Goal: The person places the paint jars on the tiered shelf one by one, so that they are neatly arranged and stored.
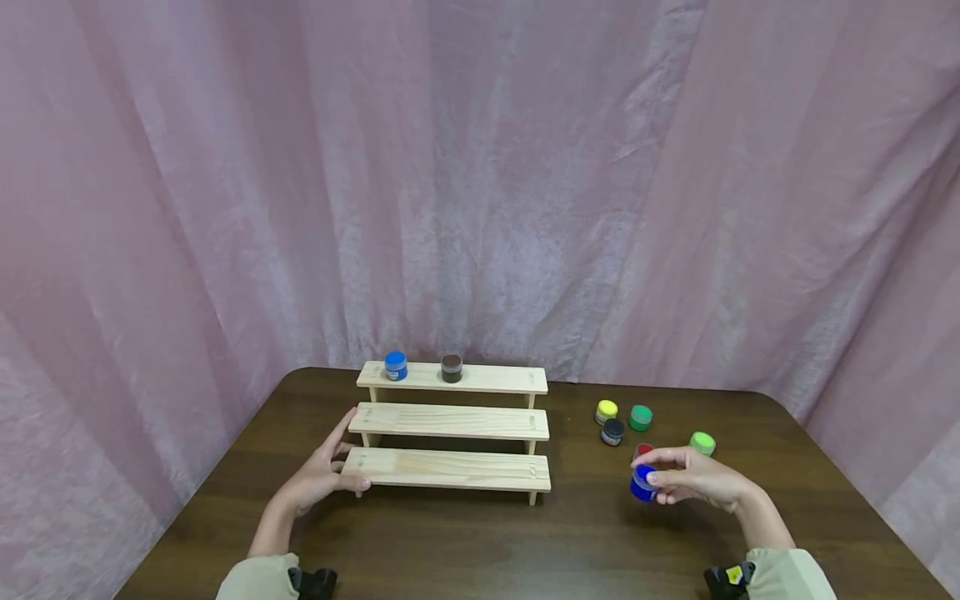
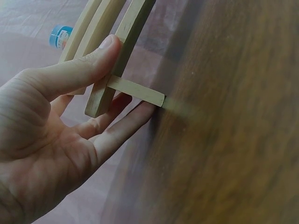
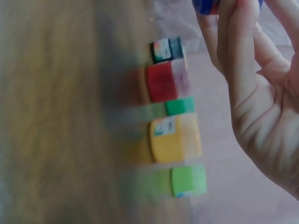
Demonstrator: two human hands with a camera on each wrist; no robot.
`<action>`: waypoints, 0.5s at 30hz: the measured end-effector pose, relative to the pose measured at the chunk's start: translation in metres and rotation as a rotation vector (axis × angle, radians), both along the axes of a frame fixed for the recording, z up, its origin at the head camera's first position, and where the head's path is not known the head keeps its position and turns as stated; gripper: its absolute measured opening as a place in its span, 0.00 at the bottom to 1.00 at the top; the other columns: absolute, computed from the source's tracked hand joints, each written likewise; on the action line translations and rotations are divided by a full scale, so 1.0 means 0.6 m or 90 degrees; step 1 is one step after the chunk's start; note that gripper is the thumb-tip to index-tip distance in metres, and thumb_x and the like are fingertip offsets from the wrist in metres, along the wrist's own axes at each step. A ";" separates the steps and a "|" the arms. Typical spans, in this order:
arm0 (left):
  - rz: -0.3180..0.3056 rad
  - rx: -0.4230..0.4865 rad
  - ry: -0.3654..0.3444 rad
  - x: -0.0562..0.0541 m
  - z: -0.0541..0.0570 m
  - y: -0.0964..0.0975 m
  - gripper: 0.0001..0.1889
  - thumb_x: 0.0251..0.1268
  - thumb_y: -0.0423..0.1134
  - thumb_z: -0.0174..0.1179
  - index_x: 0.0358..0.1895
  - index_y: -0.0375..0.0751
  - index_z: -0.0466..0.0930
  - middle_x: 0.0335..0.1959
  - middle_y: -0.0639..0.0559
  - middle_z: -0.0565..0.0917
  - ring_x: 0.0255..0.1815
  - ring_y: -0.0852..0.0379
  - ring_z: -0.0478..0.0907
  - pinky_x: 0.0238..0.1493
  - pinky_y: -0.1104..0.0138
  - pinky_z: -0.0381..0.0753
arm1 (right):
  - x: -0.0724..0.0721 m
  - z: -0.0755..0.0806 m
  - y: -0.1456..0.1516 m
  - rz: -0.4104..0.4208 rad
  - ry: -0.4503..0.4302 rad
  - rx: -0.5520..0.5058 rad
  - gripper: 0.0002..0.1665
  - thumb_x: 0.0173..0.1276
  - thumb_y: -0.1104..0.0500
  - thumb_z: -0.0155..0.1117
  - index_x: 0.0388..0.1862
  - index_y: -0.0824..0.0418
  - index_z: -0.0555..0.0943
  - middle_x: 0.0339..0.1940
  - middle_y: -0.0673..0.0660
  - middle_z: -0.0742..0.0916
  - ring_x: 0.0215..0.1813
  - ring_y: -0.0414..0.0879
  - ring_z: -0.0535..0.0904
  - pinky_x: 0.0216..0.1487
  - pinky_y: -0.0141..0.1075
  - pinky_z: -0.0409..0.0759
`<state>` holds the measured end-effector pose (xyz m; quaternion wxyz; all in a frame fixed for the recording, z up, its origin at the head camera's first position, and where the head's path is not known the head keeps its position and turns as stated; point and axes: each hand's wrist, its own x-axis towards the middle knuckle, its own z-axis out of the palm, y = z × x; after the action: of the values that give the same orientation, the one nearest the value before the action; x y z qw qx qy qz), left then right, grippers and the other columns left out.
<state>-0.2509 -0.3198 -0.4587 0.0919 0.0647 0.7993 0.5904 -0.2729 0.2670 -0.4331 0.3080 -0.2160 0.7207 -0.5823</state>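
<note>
My left hand (image 1: 321, 471) grips the left end of a three-step wooden rack (image 1: 450, 468). In the left wrist view its thumb (image 2: 108, 44) lies on the lowest step, with the fingers (image 2: 124, 128) behind it near the short leg. My right hand (image 1: 697, 479) pinches a dark blue paint jar (image 1: 642, 483) between thumb and fingers, held up over the table. That jar (image 3: 205, 6) is cut off by the top edge of the right wrist view. A light blue jar (image 1: 396, 367) and a dark brown jar (image 1: 452, 369) stand on the top step.
Right of the rack stand a yellow jar (image 1: 606, 411), black jar (image 1: 612, 432), green jar (image 1: 641, 417) and light green jar (image 1: 702, 442). A red jar (image 3: 161, 81) and an orange-yellow jar (image 3: 170, 140) show near them. A pink curtain (image 1: 487, 183) hangs behind the table (image 1: 480, 550).
</note>
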 end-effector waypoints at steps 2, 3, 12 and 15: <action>0.001 -0.002 0.001 0.000 0.000 0.000 0.64 0.49 0.29 0.72 0.79 0.61 0.31 0.62 0.25 0.64 0.50 0.43 0.79 0.43 0.58 0.81 | -0.003 0.008 -0.007 -0.009 0.010 0.009 0.20 0.75 0.60 0.54 0.62 0.66 0.75 0.47 0.51 0.84 0.36 0.36 0.84 0.40 0.29 0.83; 0.002 -0.004 0.003 0.001 0.001 0.000 0.64 0.49 0.29 0.72 0.79 0.61 0.31 0.62 0.25 0.64 0.50 0.42 0.79 0.43 0.58 0.81 | -0.004 0.012 -0.010 -0.013 0.014 0.014 0.20 0.75 0.60 0.54 0.62 0.65 0.76 0.47 0.51 0.84 0.36 0.36 0.84 0.40 0.29 0.83; 0.009 -0.017 0.007 0.002 0.001 0.002 0.64 0.48 0.29 0.73 0.79 0.62 0.33 0.62 0.25 0.64 0.49 0.43 0.78 0.43 0.58 0.81 | -0.016 0.040 -0.038 -0.051 0.052 0.050 0.30 0.75 0.57 0.55 0.66 0.76 0.67 0.47 0.51 0.84 0.35 0.36 0.84 0.40 0.30 0.83; 0.014 -0.018 0.011 0.003 0.000 0.001 0.65 0.47 0.29 0.74 0.79 0.61 0.33 0.61 0.25 0.65 0.49 0.43 0.79 0.43 0.58 0.81 | -0.023 0.053 -0.053 -0.071 0.063 0.062 0.32 0.75 0.55 0.56 0.67 0.77 0.66 0.45 0.51 0.84 0.35 0.37 0.83 0.40 0.30 0.83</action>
<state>-0.2490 -0.3190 -0.4584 0.0796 0.0595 0.8089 0.5795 -0.2869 0.2352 -0.4011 0.2496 -0.1889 0.7733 -0.5513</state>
